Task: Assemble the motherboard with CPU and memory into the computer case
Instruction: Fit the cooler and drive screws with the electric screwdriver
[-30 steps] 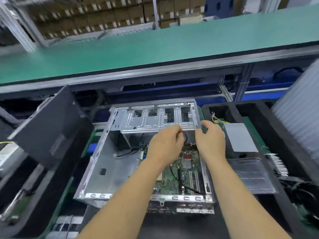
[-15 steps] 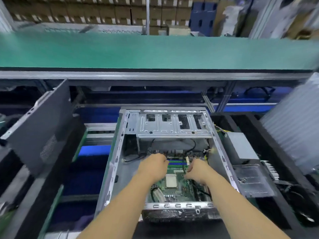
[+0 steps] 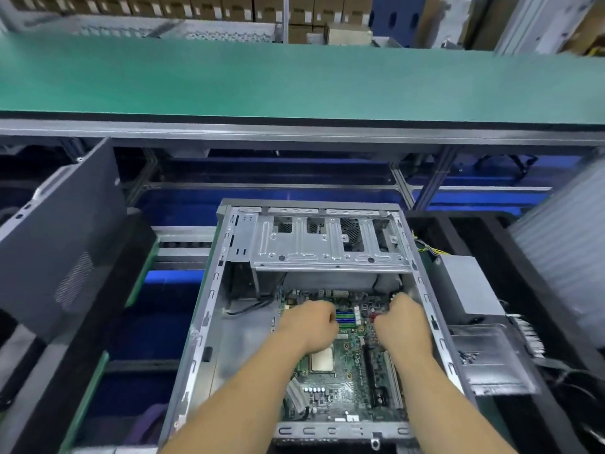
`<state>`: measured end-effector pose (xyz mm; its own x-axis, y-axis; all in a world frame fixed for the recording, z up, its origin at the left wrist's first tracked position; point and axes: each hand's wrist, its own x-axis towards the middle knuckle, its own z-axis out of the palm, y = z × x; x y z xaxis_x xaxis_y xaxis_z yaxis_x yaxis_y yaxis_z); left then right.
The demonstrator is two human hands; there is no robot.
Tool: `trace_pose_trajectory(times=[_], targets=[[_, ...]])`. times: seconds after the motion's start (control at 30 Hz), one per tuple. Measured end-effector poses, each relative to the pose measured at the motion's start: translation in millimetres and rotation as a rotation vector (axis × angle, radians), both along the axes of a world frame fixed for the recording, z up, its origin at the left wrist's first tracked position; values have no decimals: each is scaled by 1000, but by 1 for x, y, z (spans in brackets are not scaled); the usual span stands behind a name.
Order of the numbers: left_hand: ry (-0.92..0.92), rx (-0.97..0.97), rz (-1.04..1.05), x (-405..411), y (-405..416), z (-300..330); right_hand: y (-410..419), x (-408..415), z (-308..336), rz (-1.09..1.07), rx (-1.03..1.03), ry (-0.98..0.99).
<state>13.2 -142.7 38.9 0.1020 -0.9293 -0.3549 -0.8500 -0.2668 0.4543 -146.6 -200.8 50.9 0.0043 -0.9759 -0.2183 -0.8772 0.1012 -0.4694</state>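
**Clerk:** Item one?

**Onlooker:** Computer case (image 3: pixel 314 322), grey steel, lying open side up on the line, drive cage (image 3: pixel 330 244) across its far end.

**Clerk:** Item two?

**Onlooker:** Motherboard (image 3: pixel 347 385), green, lying flat on the case floor toward the right wall. CPU (image 3: pixel 322 361) seated near the board's middle; memory slots (image 3: pixel 345 317), blue and green, between the two hands. Whether sticks are fitted there, I cannot tell.

**Clerk:** Hands?

**Onlooker:** Left hand (image 3: pixel 309 324), fingers curled under, knuckles up, on the board's far left area. Right hand (image 3: pixel 404 322), likewise curled, at the far right corner by the case wall. Both look closed, but their fingertips are hidden, so what they grip, if anything, I cannot tell.

**Clerk:** Step in hand?

**Onlooker:** By my reading, settling the board into place, nudging its far edge home. No screws or driver visible.

**Clerk:** Next move calls for?

**Onlooker:** Likely lining the board's holes over the standoffs and its ports to the near panel, keeping the loose black cable (image 3: pixel 248 308) at left from getting trapped underneath.

**Clerk:** Sundries?

**Onlooker:** Dark side panel (image 3: pixel 62 237) leaning at left; grey power supply (image 3: pixel 468 286) in a black tray at right; green conveyor belt (image 3: pixel 294 77) beyond.
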Motion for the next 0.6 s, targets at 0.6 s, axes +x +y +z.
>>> trace_pose_trajectory(times=[0.6], targets=[[236,-60,-20,-30,-5,-4,-3,-1,-8,-137,114,-132]])
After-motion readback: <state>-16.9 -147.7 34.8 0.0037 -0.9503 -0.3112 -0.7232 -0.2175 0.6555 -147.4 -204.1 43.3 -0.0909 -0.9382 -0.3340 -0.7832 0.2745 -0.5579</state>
